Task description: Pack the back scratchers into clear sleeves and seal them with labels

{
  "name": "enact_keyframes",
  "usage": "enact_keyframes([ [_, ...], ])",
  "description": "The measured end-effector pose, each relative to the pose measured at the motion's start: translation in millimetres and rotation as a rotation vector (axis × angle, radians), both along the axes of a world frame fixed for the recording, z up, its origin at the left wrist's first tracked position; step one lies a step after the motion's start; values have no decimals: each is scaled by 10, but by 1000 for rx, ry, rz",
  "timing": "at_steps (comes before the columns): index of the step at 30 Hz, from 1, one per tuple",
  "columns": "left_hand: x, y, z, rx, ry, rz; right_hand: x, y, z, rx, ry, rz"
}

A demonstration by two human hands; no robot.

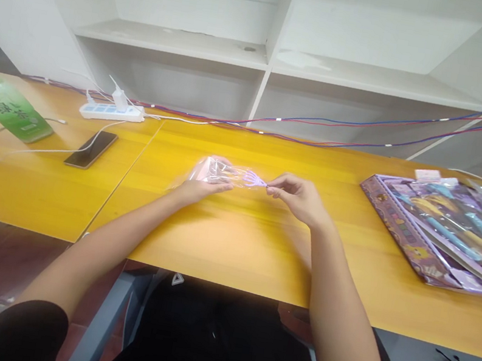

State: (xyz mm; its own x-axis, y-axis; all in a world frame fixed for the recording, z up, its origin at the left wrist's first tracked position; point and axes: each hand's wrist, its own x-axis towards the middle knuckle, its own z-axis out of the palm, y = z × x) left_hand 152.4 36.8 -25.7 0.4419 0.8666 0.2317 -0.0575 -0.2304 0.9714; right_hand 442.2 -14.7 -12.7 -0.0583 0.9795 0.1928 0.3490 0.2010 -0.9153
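My left hand (202,189) is closed around a crinkled clear plastic bag (219,171), thumb along its near side and fingers partly hidden behind it. Something pale pink shows through the film at that end. From the bag's right end a small purple fan-shaped piece (254,178) with thin prongs shows; I cannot tell whether it is inside the film. My right hand (296,197) pinches the narrow tip of this purple piece between thumb and fingertips. Both hands are just above the yellow table (222,239).
An open purple box (416,240) of plastic-wrapped blue and yellow items stands at right. To the left are a green-labelled bottle (12,108), a phone (91,149) and a white power strip (111,112). Cables (324,123) run along the back below white shelves (176,41).
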Motion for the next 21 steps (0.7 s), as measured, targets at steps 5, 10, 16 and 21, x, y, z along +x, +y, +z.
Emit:
enact_keyframes([
  [5, 30, -30, -20, 0, 17, 11, -65, -4, -13, -9, 13, 15],
  [10, 45, -46, -47, -42, -1, -29, -136, 3, -30, -40, 49, 37],
  [16, 46, -20, -114, -9, -2, -52, -225, 32, -95, -58, 77, 38],
  [21, 79, -22, -150, -16, -20, -53, -294, 55, -140, -37, 99, 24],
])
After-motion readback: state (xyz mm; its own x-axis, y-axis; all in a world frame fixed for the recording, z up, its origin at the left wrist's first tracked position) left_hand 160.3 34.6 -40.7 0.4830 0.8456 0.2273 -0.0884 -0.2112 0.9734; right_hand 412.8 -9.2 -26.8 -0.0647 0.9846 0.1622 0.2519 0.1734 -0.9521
